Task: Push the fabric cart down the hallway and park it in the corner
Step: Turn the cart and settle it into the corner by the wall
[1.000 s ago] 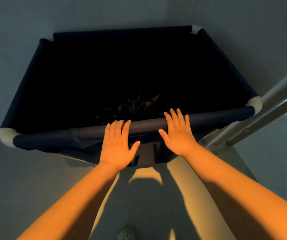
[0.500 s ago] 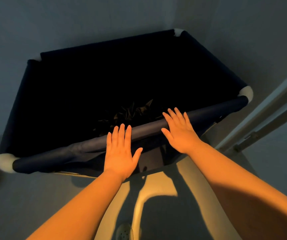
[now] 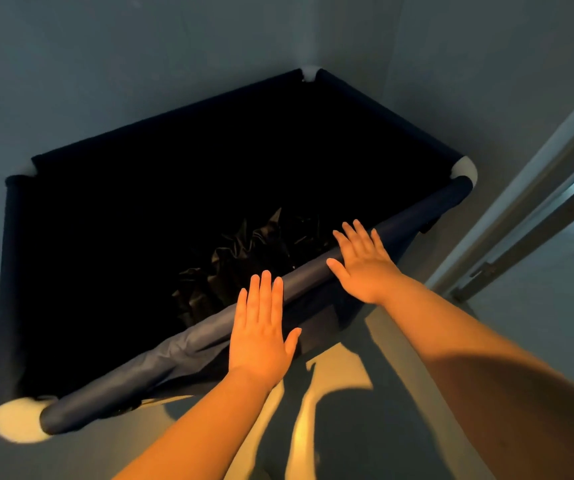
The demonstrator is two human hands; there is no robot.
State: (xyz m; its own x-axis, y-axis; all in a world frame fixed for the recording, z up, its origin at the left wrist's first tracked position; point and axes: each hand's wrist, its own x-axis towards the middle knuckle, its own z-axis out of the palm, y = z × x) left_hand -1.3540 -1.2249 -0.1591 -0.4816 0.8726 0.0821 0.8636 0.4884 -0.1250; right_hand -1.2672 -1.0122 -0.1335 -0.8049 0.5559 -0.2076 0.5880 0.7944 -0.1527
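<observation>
The fabric cart (image 3: 188, 348) is a dark navy bin on a tube frame with white corner caps. It sits turned at an angle, its far corner close to where two grey walls meet. My left hand (image 3: 261, 337) lies flat over the near rail, fingers straight and together. My right hand (image 3: 361, 263) rests flat on the same rail further right, fingers spread. Neither hand is wrapped around the rail. Crumpled dark plastic (image 3: 244, 258) lies deep inside the cart.
Grey walls meet in a corner (image 3: 308, 36) just behind the cart. A pale door frame with a metal track (image 3: 535, 216) slants along the right side. Warm light patches and arm shadows fall on the floor (image 3: 334, 403) below my arms.
The cart has swung, its right side going further away and its far corner nearing the wall corner. Both hands stayed flat on the near rail and followed it.
</observation>
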